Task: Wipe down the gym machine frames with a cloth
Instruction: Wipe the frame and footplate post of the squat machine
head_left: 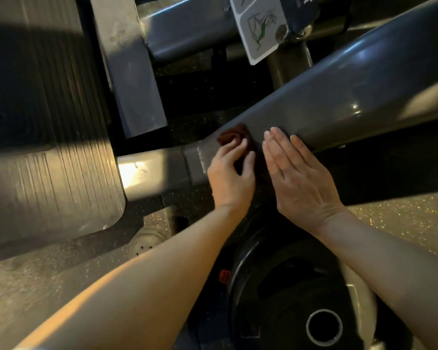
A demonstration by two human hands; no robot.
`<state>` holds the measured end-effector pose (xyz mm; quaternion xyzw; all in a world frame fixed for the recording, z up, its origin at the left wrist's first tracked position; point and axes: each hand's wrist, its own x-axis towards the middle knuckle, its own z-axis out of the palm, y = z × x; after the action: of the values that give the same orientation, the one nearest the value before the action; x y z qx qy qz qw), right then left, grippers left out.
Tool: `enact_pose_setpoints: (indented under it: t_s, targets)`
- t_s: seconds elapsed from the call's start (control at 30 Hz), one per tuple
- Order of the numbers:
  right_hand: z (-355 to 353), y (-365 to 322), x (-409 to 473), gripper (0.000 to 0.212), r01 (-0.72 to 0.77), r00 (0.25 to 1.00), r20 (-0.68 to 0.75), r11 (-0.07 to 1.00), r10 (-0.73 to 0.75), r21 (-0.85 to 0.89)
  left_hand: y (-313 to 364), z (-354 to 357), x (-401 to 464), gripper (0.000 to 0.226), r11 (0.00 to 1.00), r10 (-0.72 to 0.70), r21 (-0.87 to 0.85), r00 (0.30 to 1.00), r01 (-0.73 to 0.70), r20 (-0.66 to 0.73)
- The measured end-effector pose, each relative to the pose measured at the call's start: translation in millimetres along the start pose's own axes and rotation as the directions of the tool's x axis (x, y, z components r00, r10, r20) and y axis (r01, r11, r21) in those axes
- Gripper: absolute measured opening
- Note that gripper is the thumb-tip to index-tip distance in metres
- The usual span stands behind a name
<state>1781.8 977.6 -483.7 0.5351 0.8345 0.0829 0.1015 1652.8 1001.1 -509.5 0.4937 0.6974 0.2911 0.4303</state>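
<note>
On the speckled gym floor [402, 218], the left hand [230, 173] grips the cloth [232, 136]; the right hand [296, 173] rests flat on the frame [339, 102]. Press firmly, stroking along the tube.

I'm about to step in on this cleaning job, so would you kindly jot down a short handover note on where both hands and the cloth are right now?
Left hand: fingers curled round the dark red cloth, holding it against the grey frame tube near its joint with the lower crossbar.
Right hand: open, flat, fingers straight, resting on the same tube just beside the cloth.
Nearby: ribbed footplate on the left, black weight plate below the arms, instruction placard above.
Done: cannot tell from this view how much has been wiped.
Left: probably the rest of this tube, the crossbar and the upper frame bars.
</note>
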Motion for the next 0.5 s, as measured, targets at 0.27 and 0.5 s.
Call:
enact_pose_setpoints:
  t_s: [0.27,0.5]
  targets:
    - [3.4,-4.8,4.3,0.069,-0.014,1.000,0.005,1.000,0.014,0.001,-24.1,-6.4,28.2,0.040,0.976,-0.196,0.101,0.981,0.195,0.006]
    - [7.8,-17.8,6.6,0.072,-0.042,0.998,0.051,0.999,0.043,-0.024,-49.2,-10.9,27.0,0.047,0.961,-0.194,0.218,0.978,0.173,0.079]
